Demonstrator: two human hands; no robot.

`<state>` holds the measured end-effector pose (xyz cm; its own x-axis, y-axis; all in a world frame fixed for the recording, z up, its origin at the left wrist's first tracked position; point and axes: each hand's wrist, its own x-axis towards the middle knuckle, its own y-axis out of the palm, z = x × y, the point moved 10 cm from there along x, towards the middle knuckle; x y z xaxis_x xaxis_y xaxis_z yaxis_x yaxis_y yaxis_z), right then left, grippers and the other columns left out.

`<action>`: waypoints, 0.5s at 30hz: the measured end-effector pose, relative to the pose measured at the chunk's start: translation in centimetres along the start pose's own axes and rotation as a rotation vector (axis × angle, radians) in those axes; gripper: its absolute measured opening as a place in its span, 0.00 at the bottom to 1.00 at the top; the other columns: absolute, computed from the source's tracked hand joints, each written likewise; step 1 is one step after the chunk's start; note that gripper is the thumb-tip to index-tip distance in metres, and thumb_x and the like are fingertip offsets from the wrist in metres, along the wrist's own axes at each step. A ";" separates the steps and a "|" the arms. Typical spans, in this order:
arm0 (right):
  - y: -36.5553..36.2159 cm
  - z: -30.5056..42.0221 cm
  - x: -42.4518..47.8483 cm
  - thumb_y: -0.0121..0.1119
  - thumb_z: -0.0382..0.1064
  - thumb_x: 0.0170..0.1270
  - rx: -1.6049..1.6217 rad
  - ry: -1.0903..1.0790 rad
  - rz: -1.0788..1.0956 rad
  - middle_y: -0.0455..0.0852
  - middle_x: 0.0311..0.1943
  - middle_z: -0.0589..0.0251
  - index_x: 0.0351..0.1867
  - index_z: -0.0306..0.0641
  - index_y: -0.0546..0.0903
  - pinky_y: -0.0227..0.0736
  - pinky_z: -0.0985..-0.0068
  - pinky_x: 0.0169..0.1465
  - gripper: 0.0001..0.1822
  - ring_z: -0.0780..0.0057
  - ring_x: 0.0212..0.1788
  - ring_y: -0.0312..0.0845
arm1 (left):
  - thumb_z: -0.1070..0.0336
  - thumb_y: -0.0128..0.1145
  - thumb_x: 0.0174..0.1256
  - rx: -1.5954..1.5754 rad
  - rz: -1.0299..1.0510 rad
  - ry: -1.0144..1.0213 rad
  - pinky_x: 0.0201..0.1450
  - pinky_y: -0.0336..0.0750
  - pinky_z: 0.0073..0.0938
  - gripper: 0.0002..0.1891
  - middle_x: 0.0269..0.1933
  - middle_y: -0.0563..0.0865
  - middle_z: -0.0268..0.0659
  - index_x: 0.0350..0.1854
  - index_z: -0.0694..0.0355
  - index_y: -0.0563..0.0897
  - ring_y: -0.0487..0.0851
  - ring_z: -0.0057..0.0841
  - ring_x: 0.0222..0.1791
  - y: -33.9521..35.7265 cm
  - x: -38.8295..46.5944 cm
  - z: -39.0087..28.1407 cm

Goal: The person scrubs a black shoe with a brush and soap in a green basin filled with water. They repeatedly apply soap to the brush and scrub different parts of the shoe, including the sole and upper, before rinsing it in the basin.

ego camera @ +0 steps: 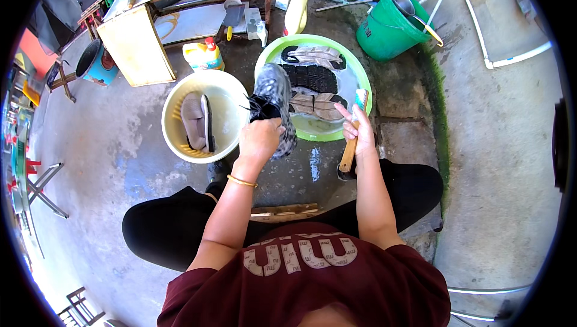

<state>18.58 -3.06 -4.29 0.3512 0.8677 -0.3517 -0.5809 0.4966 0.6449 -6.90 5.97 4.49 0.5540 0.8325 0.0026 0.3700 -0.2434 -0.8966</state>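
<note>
My left hand (260, 140) grips a black-and-white mottled sneaker (274, 86) by its collar, over the gap between two basins and partly across the green one. In my right hand (358, 133) is a scrub brush (350, 152) with a wooden handle, its bristle end up at the rim of the green basin (311, 136); the index finger points away. Several shoes lie in that basin's sudsy water, among them a beige shoe (318, 105) and a dark one with its tread up (314, 78). The cream basin (169, 135) on the left holds a grey shoe (194, 119).
A green bucket (381, 34) with a metal ladle (402, 2) stands at the upper right. Behind the basins are a yellow bottle (296, 13) with a blue cap and a yellow jug (201, 56). A board (135, 47) leans at the upper left. A mossy ledge (439, 115) runs down the right.
</note>
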 end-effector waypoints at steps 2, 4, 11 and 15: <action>-0.2 -0.4 0.7 0.58 0.49 0.76 0.033 0.008 0.031 0.79 0.65 0.41 0.52 0.48 0.70 0.57 0.91 0.16 0.15 0.92 0.14 0.59 | 0.56 0.62 0.67 0.049 0.057 0.087 0.38 0.80 0.45 0.08 0.30 0.88 0.44 0.34 0.52 0.88 0.89 0.46 0.35 0.7 -1.1 -0.2; 0.4 -0.3 1.0 0.58 0.49 0.77 0.070 0.003 0.025 0.79 0.66 0.42 0.52 0.47 0.70 0.58 0.90 0.16 0.14 0.92 0.14 0.59 | 0.57 0.63 0.65 0.091 0.113 0.251 0.36 0.80 0.43 0.06 0.30 0.89 0.42 0.36 0.49 0.89 0.89 0.43 0.34 1.7 -2.4 -0.5; 2.1 0.2 1.5 0.58 0.50 0.77 0.199 -0.013 0.056 0.76 0.69 0.44 0.48 0.44 0.71 0.60 0.90 0.17 0.14 0.91 0.15 0.59 | 0.63 0.59 0.61 0.130 0.426 0.375 0.40 0.82 0.42 0.11 0.33 0.91 0.39 0.38 0.40 0.93 0.90 0.40 0.37 10.4 -8.0 0.0; 3.6 -0.1 1.2 0.60 0.51 0.75 0.180 -0.031 0.089 0.77 0.67 0.43 0.47 0.41 0.69 0.59 0.90 0.19 0.18 0.92 0.16 0.58 | 0.65 0.58 0.61 0.232 0.448 0.278 0.45 0.80 0.40 0.11 0.33 0.91 0.37 0.36 0.42 0.93 0.91 0.36 0.39 16.5 -9.9 4.7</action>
<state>16.88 -0.23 -2.46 0.3287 0.9054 -0.2689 -0.4707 0.4039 0.7844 -9.79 -3.95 -12.40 0.8058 0.5035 -0.3118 -0.1018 -0.4010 -0.9104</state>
